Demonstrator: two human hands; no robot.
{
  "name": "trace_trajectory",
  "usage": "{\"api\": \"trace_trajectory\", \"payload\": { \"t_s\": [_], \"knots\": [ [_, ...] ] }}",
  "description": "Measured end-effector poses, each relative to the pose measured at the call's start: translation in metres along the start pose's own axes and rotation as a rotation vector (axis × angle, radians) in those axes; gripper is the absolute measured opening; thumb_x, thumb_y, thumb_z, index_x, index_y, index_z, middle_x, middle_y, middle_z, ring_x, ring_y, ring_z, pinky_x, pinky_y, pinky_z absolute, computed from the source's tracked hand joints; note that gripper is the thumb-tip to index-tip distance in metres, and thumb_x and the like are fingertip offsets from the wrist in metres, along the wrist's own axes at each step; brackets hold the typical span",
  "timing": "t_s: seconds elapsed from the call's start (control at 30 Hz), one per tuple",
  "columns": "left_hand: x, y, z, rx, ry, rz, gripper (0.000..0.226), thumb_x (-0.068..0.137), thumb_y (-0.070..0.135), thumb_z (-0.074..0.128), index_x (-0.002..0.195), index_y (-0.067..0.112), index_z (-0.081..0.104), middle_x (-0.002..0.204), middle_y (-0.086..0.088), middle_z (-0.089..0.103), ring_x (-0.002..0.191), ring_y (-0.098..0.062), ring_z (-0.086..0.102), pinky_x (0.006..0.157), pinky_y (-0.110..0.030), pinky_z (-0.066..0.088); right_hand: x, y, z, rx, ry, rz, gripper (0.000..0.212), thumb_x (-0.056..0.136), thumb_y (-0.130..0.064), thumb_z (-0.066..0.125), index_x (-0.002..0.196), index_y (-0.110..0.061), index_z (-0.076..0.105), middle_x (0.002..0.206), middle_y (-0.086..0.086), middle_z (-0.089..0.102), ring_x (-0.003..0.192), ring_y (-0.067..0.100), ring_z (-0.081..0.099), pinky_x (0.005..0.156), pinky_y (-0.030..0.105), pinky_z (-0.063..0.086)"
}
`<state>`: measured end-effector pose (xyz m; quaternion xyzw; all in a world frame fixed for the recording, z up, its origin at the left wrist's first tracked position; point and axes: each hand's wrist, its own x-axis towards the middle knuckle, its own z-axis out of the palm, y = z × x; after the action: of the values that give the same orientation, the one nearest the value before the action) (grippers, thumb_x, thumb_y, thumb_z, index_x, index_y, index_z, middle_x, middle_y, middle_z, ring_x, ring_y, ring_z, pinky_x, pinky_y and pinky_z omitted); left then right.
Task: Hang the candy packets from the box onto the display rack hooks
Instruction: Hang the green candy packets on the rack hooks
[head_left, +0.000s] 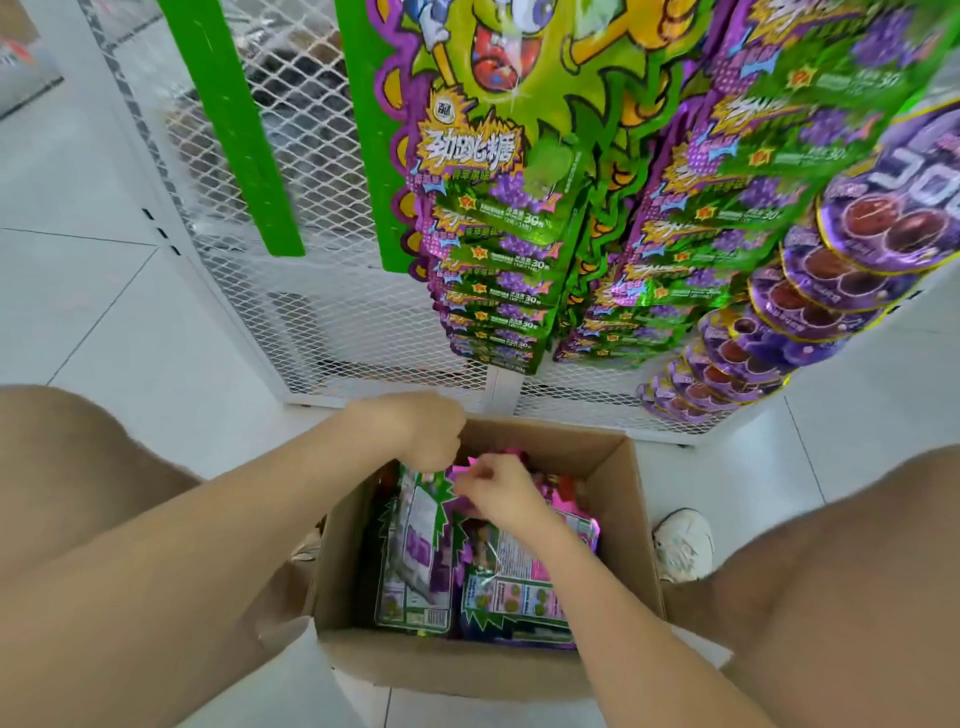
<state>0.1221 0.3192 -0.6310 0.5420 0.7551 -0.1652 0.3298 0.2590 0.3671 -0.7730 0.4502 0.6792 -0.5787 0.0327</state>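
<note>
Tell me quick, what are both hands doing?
Left hand: fingers curled over the packets, grip cannot be told.
Right hand: pinching a pink packet.

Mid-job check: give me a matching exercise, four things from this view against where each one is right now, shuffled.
1. cardboard box
2. white shoe
3. green packets
4. right hand

A. hanging on the rack
B. on the floor, right of the box
C. in the box, pinching a pink packet
D. on the floor below the rack, open

Pairs: 1-D, 2-B, 3-A, 4-C
</note>
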Motion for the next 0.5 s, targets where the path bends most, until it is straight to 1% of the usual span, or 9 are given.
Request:
{"api": "trace_trajectory", "payload": {
  "t_s": [0.07,0.1,0.17,0.2,0.27,0.33,0.37,0.43,0.5],
  "knots": [
    [-0.002,-0.001,-0.004,-0.239,0.036,-0.055,0.049,0.112,0.042,0.036,0.085,0.006,0.056,0.080,-0.011,0.063,0.065,-0.026,0.065,0.070,-0.044,0.065,-0.016,-0.026,-0.016,0.264,0.003,-0.015,0.016,0.093,-0.009,0.069,0.079,-0.008,0.064,0.085,0.007,0.063,0.090,0.027,0.070,0.085,0.048,0.064],
    [-0.005,-0.002,-0.006,-0.361,0.055,-0.082,0.056,0.111,0.051,0.035,0.094,0.003,0.057,0.089,-0.016,0.067,0.074,-0.030,0.070,0.070,-0.045,0.066,-0.024,-0.036,-0.024,0.323,-0.003,-0.040,0.015,0.095,-0.004,0.067,0.080,-0.005,0.062,0.086,0.008,0.061,0.087,0.026,0.069,0.082,0.047,0.065],
    [-0.007,-0.004,-0.010,-0.594,0.079,-0.126,0.068,0.105,0.064,0.042,0.118,-0.001,0.058,0.114,-0.020,0.066,0.095,-0.037,0.072,0.077,-0.052,0.066,-0.042,-0.052,-0.034,0.322,-0.018,-0.110,0.014,0.093,0.001,0.067,0.081,-0.004,0.061,0.081,0.009,0.060,0.080,0.024,0.068,0.078,0.043,0.066],
    [-0.006,-0.005,-0.010,-0.703,0.072,-0.134,0.069,0.102,0.065,0.049,0.124,0.001,0.057,0.119,-0.018,0.064,0.097,-0.037,0.073,0.079,-0.053,0.066,-0.050,-0.058,-0.037,0.303,-0.024,-0.144,0.013,0.092,0.002,0.069,0.083,-0.004,0.061,0.079,0.010,0.061,0.076,0.023,0.068,0.074,0.039,0.065],
    [-0.009,-0.006,-0.006,-0.866,0.096,-0.116,0.057,0.097,0.056,0.066,0.113,0.001,0.062,0.102,-0.017,0.067,0.085,-0.031,0.073,0.079,-0.051,0.067,-0.066,-0.068,-0.040,0.219,-0.003,-0.216,0.012,0.091,0.001,0.071,0.084,-0.005,0.063,0.072,0.011,0.064,0.064,0.016,0.067,0.063,0.029,0.061],
    [-0.010,-0.006,-0.003,-0.924,0.168,-0.085,0.032,0.097,0.033,0.073,0.091,0.003,0.066,0.075,-0.014,0.062,0.067,-0.024,0.066,0.075,-0.048,0.067,-0.077,-0.071,-0.041,0.134,0.052,-0.299,0.013,0.091,-0.001,0.073,0.082,-0.004,0.065,0.066,0.006,0.067,0.052,0.008,0.063,0.055,0.019,0.051],
    [-0.011,-0.006,-0.001,-0.929,0.203,-0.084,0.021,0.097,0.022,0.073,0.088,0.003,0.068,0.071,-0.013,0.060,0.064,-0.024,0.063,0.074,-0.047,0.067,-0.082,-0.072,-0.042,0.118,0.071,-0.341,0.012,0.090,-0.003,0.075,0.082,-0.003,0.067,0.066,0.004,0.069,0.051,0.006,0.062,0.055,0.019,0.049],
    [-0.013,-0.006,0.000,-0.921,0.266,-0.072,0.005,0.096,0.007,0.070,0.094,0.004,0.073,0.075,-0.013,0.066,0.067,-0.024,0.065,0.068,-0.041,0.067,-0.092,-0.075,-0.046,0.075,0.053,-0.423,0.011,0.089,-0.014,0.081,0.087,-0.005,0.076,0.074,0.000,0.075,0.063,0.007,0.068,0.065,0.021,0.055],
    [-0.018,-0.007,-0.004,-0.829,0.348,-0.028,0.008,0.096,0.008,0.070,0.100,0.012,0.076,0.087,-0.009,0.072,0.078,-0.024,0.069,0.068,-0.038,0.062,-0.098,-0.079,-0.053,0.019,0.046,-0.475,0.015,0.088,-0.030,0.083,0.090,-0.015,0.082,0.083,-0.005,0.079,0.079,0.006,0.075,0.079,0.025,0.060]
  ]
}}
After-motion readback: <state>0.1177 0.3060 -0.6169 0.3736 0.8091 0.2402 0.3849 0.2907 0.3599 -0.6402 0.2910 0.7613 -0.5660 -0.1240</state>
